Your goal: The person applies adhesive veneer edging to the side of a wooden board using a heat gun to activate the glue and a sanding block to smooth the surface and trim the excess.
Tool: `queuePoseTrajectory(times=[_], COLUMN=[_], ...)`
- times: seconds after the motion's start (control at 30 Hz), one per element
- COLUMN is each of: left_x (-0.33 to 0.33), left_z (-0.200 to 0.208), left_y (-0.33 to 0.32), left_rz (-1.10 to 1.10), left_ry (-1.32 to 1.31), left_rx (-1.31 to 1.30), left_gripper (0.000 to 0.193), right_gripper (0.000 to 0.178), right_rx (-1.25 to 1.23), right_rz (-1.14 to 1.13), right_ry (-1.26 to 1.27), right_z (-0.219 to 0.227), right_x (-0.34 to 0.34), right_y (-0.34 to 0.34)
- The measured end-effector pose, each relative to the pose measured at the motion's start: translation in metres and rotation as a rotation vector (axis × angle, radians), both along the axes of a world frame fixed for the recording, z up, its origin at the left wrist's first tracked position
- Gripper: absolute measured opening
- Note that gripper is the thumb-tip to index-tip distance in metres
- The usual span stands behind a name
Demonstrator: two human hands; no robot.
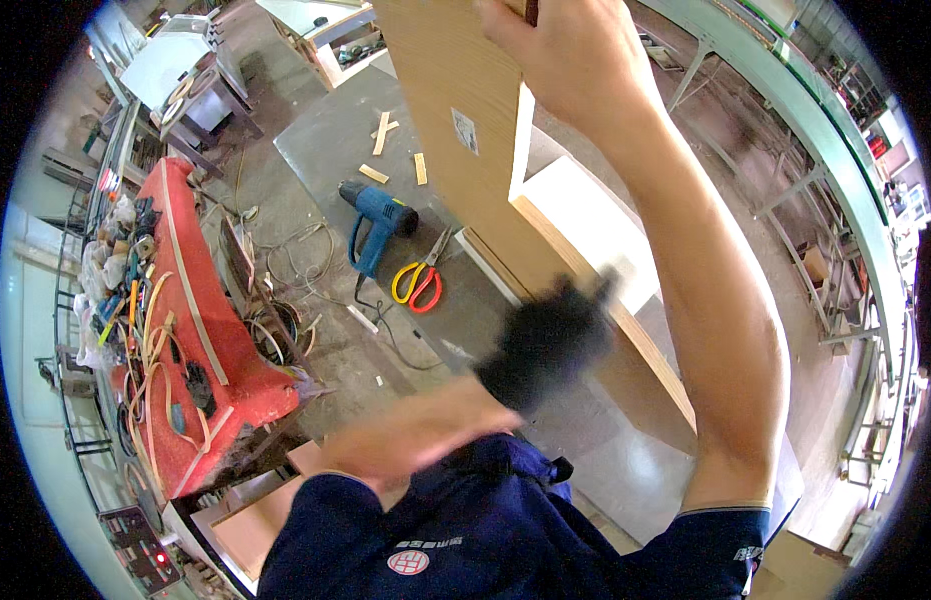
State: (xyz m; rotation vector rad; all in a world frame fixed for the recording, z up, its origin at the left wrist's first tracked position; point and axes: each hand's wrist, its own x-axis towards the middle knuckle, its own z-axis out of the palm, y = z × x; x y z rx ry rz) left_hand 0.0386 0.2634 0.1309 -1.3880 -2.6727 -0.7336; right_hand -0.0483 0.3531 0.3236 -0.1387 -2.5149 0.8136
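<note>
A large light-brown wooden panel (455,90), with a small printed label and a stepped edge, stands on the grey metal worktable (315,140). At the top of the view, my bare right hand (575,55) is closed round the panel's upper end, the arm stretched far forward. My left hand (550,340), in a black glove, is smeared by motion beside the panel's lower edge; its fingers cannot be made out. A white board face (595,220) shows behind the panel's step. Left of the panel lie a blue heat gun (380,225) and scissors (422,280) with one yellow and one red handle.
Several wood strips (383,132) lie on the table's far part. A red bench (200,330) at left carries edging strips and clutter. Cables (305,250) run over the floor. A long green machine frame (785,130) stands along the right.
</note>
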Motion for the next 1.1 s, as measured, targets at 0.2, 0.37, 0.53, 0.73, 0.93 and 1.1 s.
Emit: queuePoseTrajectory(times=[0.2,0.37,0.53,0.73,0.93,1.1], left_x=[0.007,0.047,-0.052,0.053,-0.037,0.108], left_z=[-0.019,-0.053,-0.071,-0.075,-0.040,-0.071], left_y=[-0.008,-0.002,-0.038,-0.005,-0.021,0.045], left_rz=[-0.002,-0.362,-0.023,-0.444,0.044,-0.276], left_ry=[0.152,0.045,0.073,0.088,0.075,0.094], left_rx=[-0.068,0.233,0.243,0.331,0.093,0.351], left_gripper=[0.061,0.068,0.071,0.072,0.067,0.057], right_gripper=[0.029,0.033,0.034,0.033,0.031,0.032], right_rx=[-0.017,-0.020,-0.037,-0.076,-0.152,-0.046], right_rz=[-0.018,-0.005,0.034,0.112,-0.207,-0.009], right_ry=[-0.005,0.068,0.066,0.105,-0.146,-0.012], right_z=[0.009,0.004,-0.002,0.011,0.027,0.014], right_x=[-0.001,-0.002,-0.003,0.010,-0.002,0.004], right_y=[-0.014,-0.009,-0.007,-0.016,-0.032,-0.023])
